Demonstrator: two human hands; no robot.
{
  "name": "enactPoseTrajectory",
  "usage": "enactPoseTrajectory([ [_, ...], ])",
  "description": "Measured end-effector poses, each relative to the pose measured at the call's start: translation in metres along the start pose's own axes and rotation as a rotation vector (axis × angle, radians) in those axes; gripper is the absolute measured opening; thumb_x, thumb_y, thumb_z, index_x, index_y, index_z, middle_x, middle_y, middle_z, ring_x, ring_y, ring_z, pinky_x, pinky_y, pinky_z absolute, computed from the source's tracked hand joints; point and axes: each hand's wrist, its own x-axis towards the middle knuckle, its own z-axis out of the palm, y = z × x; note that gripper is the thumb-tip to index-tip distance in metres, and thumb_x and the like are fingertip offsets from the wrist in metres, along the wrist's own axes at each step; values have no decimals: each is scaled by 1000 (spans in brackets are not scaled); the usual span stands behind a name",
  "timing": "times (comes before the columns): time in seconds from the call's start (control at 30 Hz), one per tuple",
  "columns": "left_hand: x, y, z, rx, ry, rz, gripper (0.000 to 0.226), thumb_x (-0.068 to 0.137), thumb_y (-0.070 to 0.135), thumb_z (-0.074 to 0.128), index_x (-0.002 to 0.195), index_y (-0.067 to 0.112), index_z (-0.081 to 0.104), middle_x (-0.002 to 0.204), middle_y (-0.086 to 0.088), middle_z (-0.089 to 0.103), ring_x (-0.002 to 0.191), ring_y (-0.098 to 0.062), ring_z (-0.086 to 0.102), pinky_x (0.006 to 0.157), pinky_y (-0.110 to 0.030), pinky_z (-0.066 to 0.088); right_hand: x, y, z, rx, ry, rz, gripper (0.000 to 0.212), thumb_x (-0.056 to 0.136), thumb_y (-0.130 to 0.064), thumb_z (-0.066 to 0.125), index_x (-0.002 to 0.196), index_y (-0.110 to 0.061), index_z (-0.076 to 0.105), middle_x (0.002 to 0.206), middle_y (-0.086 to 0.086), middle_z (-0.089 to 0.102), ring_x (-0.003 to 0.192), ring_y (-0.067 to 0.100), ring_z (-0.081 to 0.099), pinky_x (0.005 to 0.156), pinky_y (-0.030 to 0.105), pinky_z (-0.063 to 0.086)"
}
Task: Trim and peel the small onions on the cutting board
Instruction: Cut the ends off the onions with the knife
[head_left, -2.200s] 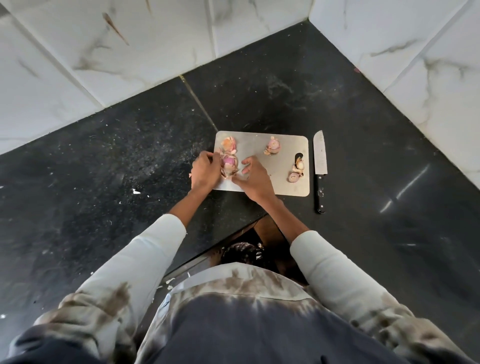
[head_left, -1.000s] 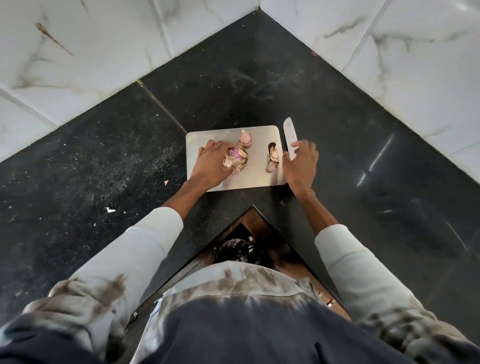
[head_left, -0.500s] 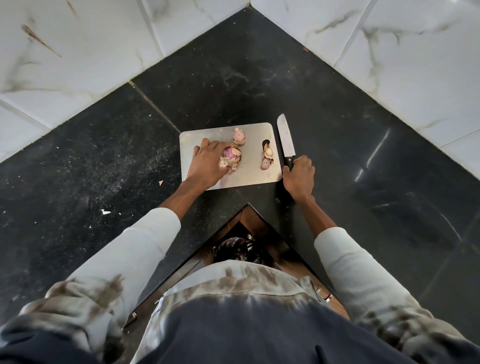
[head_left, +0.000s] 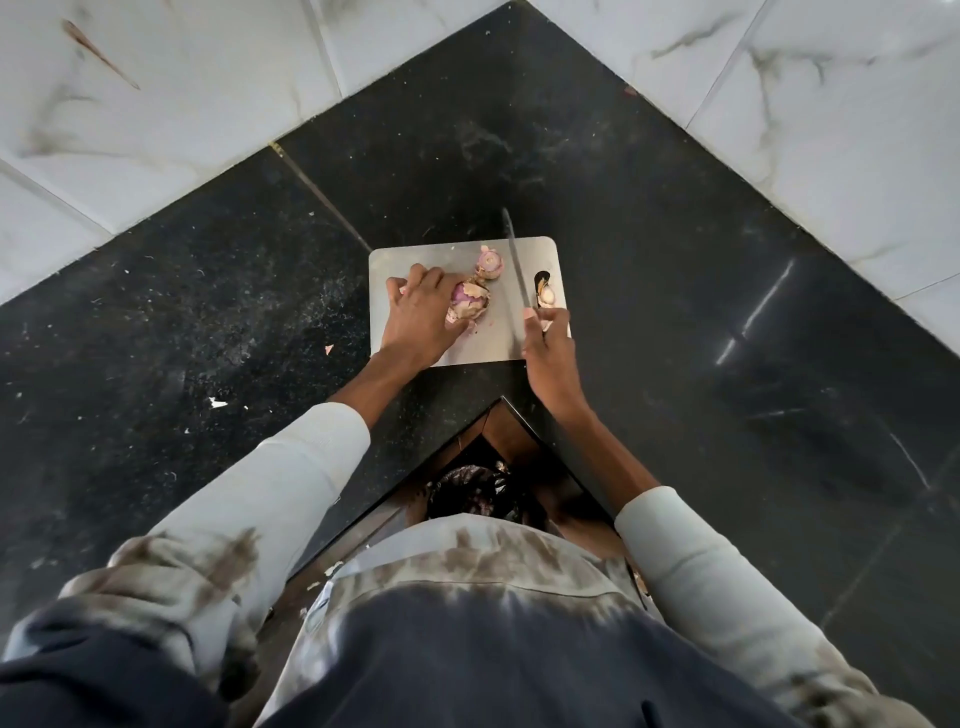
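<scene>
While gripped: one knife (head_left: 515, 260), three onions (head_left: 470, 301).

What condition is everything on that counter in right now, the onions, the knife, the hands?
Onion under the left hand: partly peeled, loose skin hanging.
Onion behind it: skin partly off, lying free.
Onion piece by the board's slot: lying free.
Knife: lifted, blade over the board.
Left hand: holding the onion.
Right hand: gripping the knife.
Cutting board: flat on the counter.
</scene>
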Motion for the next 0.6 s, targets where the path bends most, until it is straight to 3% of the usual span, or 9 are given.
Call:
enactPoseTrajectory([
  [0.1,-3,-3,-1,-11,-5,-1,61,90,47,75,144,28,54,140,-1,59,133,-25,43,108,-50,29,-9,5,16,-32,-21,-43,25,113,-39,41,125,-17,44,83,5,61,73,32,63,67,48,54],
  [0.2,-6,-6,-4,-12,-25,-19,62,90,49,74,145,29,53,142,0,59,136,-25,42,111,-51,28,-14,11,27,-47,-70,-72,23,114,-38,39,124,-18,42,79,10,61,69,27,61,68,54,55],
  [0.27,-8,-8,-7,-7,-29,-31,61,89,48,74,144,29,53,143,0,59,137,-24,42,111,-51,27,-14,13,31,-54,-93,-87,22,114,-36,39,123,-15,42,78,8,63,66,13,61,65,48,52],
  [0.33,-9,-10,-8,-17,-38,-46,60,89,45,74,142,28,54,143,0,59,137,-24,44,111,-51,25,-11,15,35,-59,-104,-90,21,114,-32,39,124,-14,43,77,4,64,61,2,60,63,33,49],
  [0.43,-5,-8,-10,-47,-60,-78,58,87,39,77,139,26,55,141,0,60,134,-24,51,113,-50,26,-12,13,36,-64,-108,-134,21,114,-27,40,133,-17,42,74,2,65,60,3,60,60,19,46],
  [0.6,2,-7,-13,-125,-80,-112,56,82,28,82,131,22,57,129,1,67,122,-24,61,108,-45,32,-11,11,37,-108,-121,-174,26,113,-17,39,139,-22,38,76,3,63,57,2,57,52,19,44],
])
